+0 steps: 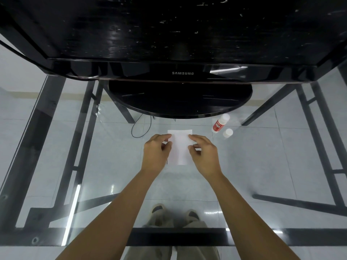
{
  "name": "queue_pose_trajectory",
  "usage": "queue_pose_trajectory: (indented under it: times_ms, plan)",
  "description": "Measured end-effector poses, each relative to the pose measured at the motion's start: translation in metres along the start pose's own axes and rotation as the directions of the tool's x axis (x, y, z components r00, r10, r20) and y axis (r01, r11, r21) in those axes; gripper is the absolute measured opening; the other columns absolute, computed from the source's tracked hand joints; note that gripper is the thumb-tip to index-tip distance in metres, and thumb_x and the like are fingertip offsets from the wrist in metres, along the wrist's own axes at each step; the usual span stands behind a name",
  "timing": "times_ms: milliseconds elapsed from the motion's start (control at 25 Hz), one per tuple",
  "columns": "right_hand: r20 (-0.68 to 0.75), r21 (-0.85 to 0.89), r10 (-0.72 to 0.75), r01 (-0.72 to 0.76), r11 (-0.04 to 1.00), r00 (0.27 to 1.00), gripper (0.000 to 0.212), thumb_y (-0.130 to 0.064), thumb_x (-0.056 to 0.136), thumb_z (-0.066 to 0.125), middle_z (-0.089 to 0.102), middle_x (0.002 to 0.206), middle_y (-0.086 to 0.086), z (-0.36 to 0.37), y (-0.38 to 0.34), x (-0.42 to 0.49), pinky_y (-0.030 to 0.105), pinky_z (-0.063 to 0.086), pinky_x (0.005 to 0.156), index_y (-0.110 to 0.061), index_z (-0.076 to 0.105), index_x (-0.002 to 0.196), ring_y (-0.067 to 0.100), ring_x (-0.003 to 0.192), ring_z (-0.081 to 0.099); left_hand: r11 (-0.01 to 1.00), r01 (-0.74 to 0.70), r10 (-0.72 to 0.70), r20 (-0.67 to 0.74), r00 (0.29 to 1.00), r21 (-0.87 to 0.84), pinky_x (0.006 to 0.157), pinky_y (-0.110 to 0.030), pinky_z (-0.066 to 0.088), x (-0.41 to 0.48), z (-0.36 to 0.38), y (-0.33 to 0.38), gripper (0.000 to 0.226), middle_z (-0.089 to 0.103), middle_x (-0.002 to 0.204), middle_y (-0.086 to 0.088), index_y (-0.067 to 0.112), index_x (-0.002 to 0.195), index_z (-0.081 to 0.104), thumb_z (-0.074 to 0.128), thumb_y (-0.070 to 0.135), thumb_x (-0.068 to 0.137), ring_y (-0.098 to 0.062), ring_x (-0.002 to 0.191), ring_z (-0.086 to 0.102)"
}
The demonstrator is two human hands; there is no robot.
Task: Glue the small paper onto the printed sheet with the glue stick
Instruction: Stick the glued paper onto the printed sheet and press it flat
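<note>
White paper is pinched at its side edges by left hand and right hand, forearms stretched forward.

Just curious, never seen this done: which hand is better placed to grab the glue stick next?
Right. The glue stick lies just beyond the right hand; the left hand is across the paper from it.
</note>
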State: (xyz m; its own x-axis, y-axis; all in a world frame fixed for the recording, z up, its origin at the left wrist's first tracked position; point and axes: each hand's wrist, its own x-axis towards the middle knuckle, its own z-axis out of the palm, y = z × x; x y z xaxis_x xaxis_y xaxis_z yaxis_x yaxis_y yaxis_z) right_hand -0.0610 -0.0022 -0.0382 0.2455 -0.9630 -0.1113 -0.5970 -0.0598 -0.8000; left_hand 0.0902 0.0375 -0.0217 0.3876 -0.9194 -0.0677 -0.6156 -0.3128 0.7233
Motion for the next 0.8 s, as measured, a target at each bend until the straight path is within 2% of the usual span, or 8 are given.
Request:
queue_pose_trajectory:
  times_ms: [240,480,680,800]
  plan:
    - [0.005,-0.028,0.02,-0.02,0.999,1.0,0.033,-0.01,0.087,0.06,0.058,0.127,0.005,0.0016,0.0013,0.0,-0.003,0.036,0.072,-0.013,0.059,0.12,0.006,0.088,0.054,1.0,0.013,-0.013,0.0,1.0,-0.003,0.068,0.003,0.037,0.0002,0.0007,0.0022,0.026,0.067,0.108,-0.013,0.007,0.11,0.066,0.059,0.003,0.085,-0.01,0.07,0.056]
    - [0.004,-0.037,-0.001,0.001,0.999,1.0,0.032,-0.009,0.088,0.058,0.058,0.126,0.005,0.0008,-0.0013,0.0003,0.003,0.04,0.077,-0.013,0.059,0.12,0.007,0.087,0.055,0.999,0.037,-0.036,-0.007,0.999,0.008,0.07,-0.005,0.039,0.002,0.0022,0.0026,0.025,0.067,0.11,-0.01,0.009,0.111,0.066,0.059,0.005,0.086,-0.008,0.068,0.056]
    - [-0.006,-0.047,0.015,-0.016,0.999,1.0,0.033,-0.011,0.089,0.058,0.057,0.128,0.006,0.0018,-0.0032,-0.0007,0.02,0.048,0.086,-0.013,0.058,0.121,0.013,0.092,0.059,0.998,0.068,-0.068,-0.012,0.998,0.012,0.071,-0.014,0.042,0.0037,0.0038,0.004,0.026,0.067,0.108,-0.009,0.01,0.111,0.066,0.059,0.006,0.086,-0.01,0.067,0.055]
    - [-0.001,-0.067,0.003,-0.003,0.998,1.0,0.033,-0.011,0.089,0.057,0.057,0.128,0.005,0.0024,-0.0039,-0.0005,0.02,0.047,0.087,-0.013,0.058,0.122,0.016,0.094,0.062,0.997,0.071,-0.071,-0.018,0.997,0.018,0.07,-0.017,0.043,0.0045,0.0045,0.0048,0.026,0.067,0.106,-0.01,0.01,0.11,0.066,0.058,0.005,0.086,-0.012,0.066,0.056]
